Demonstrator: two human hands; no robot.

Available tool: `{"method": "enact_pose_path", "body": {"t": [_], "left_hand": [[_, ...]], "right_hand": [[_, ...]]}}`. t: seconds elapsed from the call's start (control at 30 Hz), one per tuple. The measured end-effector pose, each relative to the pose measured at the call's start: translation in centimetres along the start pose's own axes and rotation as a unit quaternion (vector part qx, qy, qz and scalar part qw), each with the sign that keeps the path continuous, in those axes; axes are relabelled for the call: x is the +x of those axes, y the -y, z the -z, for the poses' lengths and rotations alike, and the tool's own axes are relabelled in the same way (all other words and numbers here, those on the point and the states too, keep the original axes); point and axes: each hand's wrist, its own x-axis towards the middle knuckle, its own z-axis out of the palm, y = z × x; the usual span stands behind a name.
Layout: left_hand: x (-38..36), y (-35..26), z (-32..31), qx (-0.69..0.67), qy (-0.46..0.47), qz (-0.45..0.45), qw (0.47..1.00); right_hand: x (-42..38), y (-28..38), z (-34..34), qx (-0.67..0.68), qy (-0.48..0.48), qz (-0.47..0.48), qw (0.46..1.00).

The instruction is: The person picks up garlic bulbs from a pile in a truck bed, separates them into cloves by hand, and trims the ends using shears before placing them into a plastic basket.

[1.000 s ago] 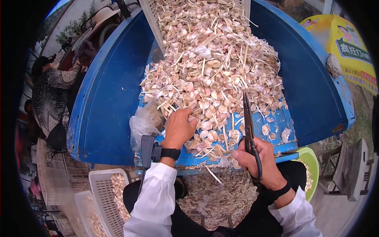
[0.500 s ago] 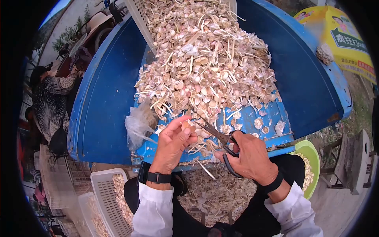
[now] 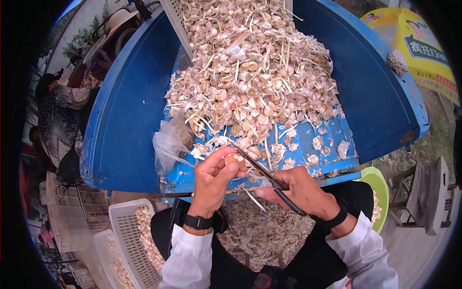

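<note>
My left hand (image 3: 215, 178) pinches a garlic clove (image 3: 235, 162) between thumb and fingertips, just above the front edge of the blue surface (image 3: 308, 155). In my right hand (image 3: 303, 192) is a pair of dark scissors (image 3: 269, 177), its blades together and angled up-left, with the tips beside the clove. Behind both hands rises a large heap of garlic cloves (image 3: 255, 82) with dry skins and stalks. A crumpled clear plastic bag (image 3: 168, 147) lies left of my left hand.
White baskets (image 3: 126, 231) with cloves stand at lower left, a green basin (image 3: 382, 185) at right. Peelings (image 3: 269, 231) lie below between my legs. Another person (image 3: 60, 120) is at far left. A wooden bench (image 3: 426, 195) and yellow bag (image 3: 423, 48) are at right.
The scissors have gone from spread to closed, and their handles have come together. My left hand has shifted slightly right and down with the clove.
</note>
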Motion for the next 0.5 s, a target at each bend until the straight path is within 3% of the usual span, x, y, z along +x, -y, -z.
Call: {"method": "enact_pose_path", "body": {"t": [0.1,0.17,0.37,0.43,0.47,0.5], "left_hand": [[-0.3,-0.3,0.1,-0.064,-0.008,0.028,0.998],[-0.7,-1.2,1.0,-0.086,-0.014,0.063,0.994],[-0.7,-4.9,1.7,-0.216,-0.016,0.122,0.969],[-0.9,-5.0,2.2,-0.334,0.003,0.155,0.930],[-1.1,-5.2,1.4,-0.334,-0.078,0.184,0.921],[-1.2,-4.3,2.2,-0.338,-0.080,0.182,0.920]], "right_hand": [[0.6,-1.6,-0.3,0.031,-0.072,0.036,0.996],[1.2,-1.3,0.8,0.085,-0.142,-0.029,0.986],[5.7,-2.5,1.0,-0.169,-0.193,0.113,0.960],[7.8,-2.2,-0.6,-0.235,-0.224,0.159,0.932],[8.7,-2.3,-1.0,-0.282,-0.207,0.132,0.927],[9.3,-2.2,-1.5,-0.286,-0.204,0.133,0.927]]}}
